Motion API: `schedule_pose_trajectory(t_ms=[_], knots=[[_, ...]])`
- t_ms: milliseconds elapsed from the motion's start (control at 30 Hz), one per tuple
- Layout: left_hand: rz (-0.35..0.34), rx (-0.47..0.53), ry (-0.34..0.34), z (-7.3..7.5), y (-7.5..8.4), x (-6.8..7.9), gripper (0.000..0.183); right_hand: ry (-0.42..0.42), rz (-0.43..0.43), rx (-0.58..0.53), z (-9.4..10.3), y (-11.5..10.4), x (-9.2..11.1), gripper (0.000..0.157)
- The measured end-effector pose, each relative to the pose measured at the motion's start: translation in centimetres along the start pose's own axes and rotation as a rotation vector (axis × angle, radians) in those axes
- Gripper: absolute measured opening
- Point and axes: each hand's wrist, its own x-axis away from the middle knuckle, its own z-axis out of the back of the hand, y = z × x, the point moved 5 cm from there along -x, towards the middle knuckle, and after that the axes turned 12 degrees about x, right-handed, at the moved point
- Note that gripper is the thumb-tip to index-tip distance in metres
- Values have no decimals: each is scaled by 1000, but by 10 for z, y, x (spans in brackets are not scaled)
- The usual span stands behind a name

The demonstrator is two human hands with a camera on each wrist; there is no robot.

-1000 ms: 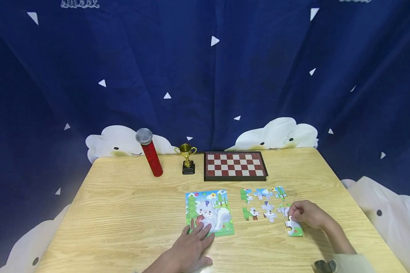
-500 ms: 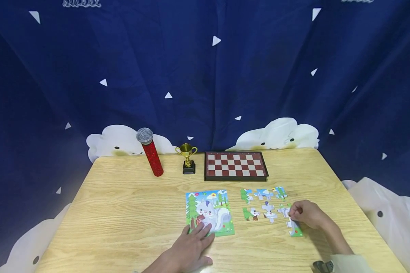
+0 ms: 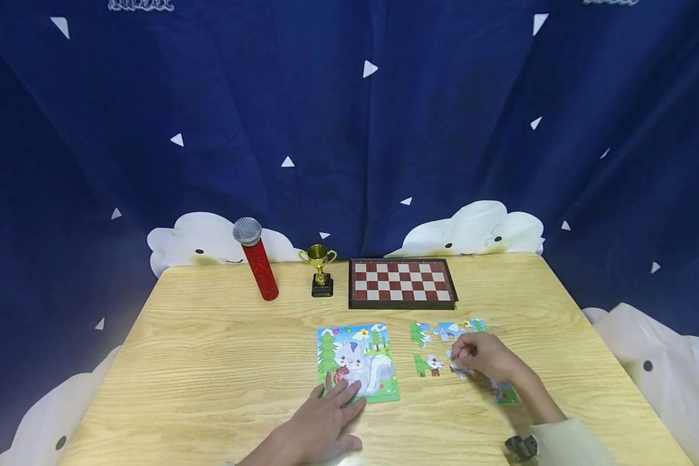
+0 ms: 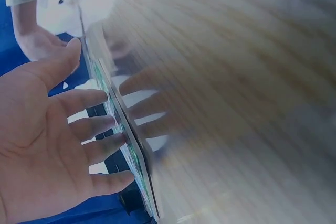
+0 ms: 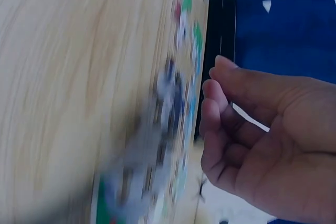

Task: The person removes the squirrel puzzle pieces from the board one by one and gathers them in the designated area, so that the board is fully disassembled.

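A squirrel picture board [image 3: 378,336] lies flat on the wooden table in the head view. My left hand [image 3: 326,421] rests on its lower edge with spread fingers; the left wrist view shows those fingertips at the edge of the board [image 4: 139,153]. Over the loose jigsaw pieces on the right hovers my right hand [image 3: 488,357], partly covering the middle ones. In the right wrist view the right hand [image 5: 262,124] has loosely bent fingers and nothing visible between them. Uncovered are a tree-and-face piece [image 3: 425,366], a tree piece [image 3: 418,334] and a green corner piece [image 3: 505,393].
Along the back of the table [image 3: 210,362] stand a red microphone [image 3: 260,268], a small gold trophy cup [image 3: 321,278] and a red-and-white checkered board [image 3: 402,282]. Behind them hangs a dark blue curtain [image 3: 268,116] with white clouds.
My right hand has left the corner pieces at the right and moved left, over the middle pieces. The green corner piece stays on the table. My left hand keeps its place.
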Motion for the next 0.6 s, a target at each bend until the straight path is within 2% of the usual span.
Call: schedule_pose_trajectory(t_ms=[100,333,600], knots=[[-11,-10,11,0,0,0,68,-23,69,-9,-9,-18,-9,6],[7,-29,21,4,-3,3,68,-68,135,-32,-32,-59,-27,14],[40,-35,23,9,-12,11,69,-110,197,-23,-57,-97,-42,12]])
